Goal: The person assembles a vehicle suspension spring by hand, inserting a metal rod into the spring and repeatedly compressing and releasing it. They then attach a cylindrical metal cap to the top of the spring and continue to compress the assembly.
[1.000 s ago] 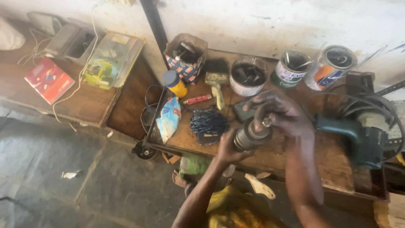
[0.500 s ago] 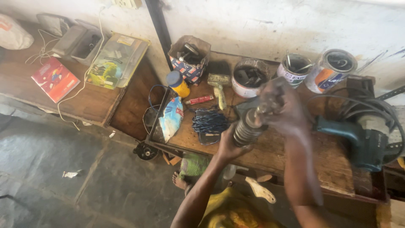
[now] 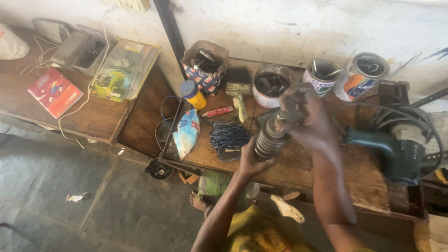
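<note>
Head view, top-down. Wooden desk (image 3: 298, 170) fills centre-right frame; lower wooden shelf (image 3: 93, 119) sits at 9 o'clock from it, grey floor (image 3: 93, 205) below.

Teal power drill (image 3: 394, 151) lies on the desk at 3 o'clock, black cable (image 3: 401, 116) coiled over and behind it.

Both arms come up from 6 o'clock. Left hand (image 3: 249, 161) grips the lower end of a ribbed metal cylinder (image 3: 268, 142), fingers pressed around it from underneath. Right hand (image 3: 303, 116) caps the cylinder's top end, fingers curled tight over it; what they pinch there is blurred, cannot tell. Cylinder is tilted, held just above desk centre, not resting on it.

Along the wall at 12 o'clock, left to right: patterned carton (image 3: 205, 67) of parts, white tub (image 3: 269, 86) of dark hardware, two open paint cans (image 3: 359, 77) holding tools.

At 10 o'clock from the cylinder: bundle of dark wire (image 3: 228, 137), just beside it. Past that, a blue-white plastic bag (image 3: 186, 133) at the desk's left edge. Paint brush (image 3: 239, 91) lies near the tub. Yellow bottle with blue cap (image 3: 193, 94) stands near the carton; small red tube (image 3: 217, 112) lies between bottle and wire.

On the shelf: clear plastic box (image 3: 123, 70), red book (image 3: 55, 92), white cord (image 3: 74, 112).
</note>
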